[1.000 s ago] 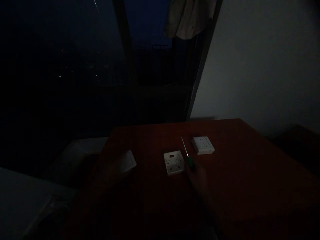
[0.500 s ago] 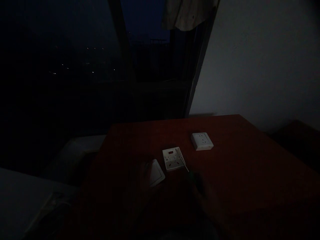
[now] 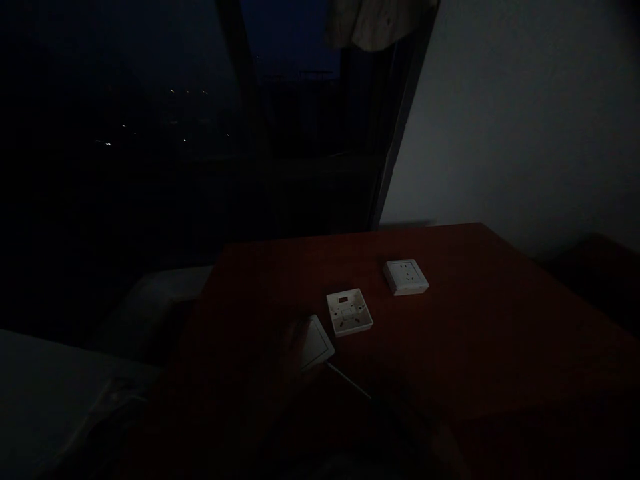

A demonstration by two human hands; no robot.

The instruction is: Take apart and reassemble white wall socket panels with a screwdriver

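In dim light, my left hand (image 3: 289, 363) is closed on a square white wall plate (image 3: 316, 344), fingers at its left edge and thumb below. A screwdriver (image 3: 349, 381) points from the lower right, its tip at the plate's lower right corner; whether they touch I cannot tell. My right hand (image 3: 425, 430) is nearly lost in the dark around the screwdriver's handle. Just beyond the plate, an open white back box (image 3: 350, 325) lies with its hollow side up, slots showing in its floor.
Farther back on the reddish-brown table (image 3: 480, 320) sits a white socket (image 3: 407, 276) on its box. A dark window (image 3: 175, 167) fills the left, with a hanging cloth (image 3: 377, 27) at its top. A pale wall (image 3: 510, 133) stands on the right.
My right hand has drawn the screwdriver out of the back box and moved its tip down and left to the wall plate. My left hand keeps its hold. The view has tilted slightly.
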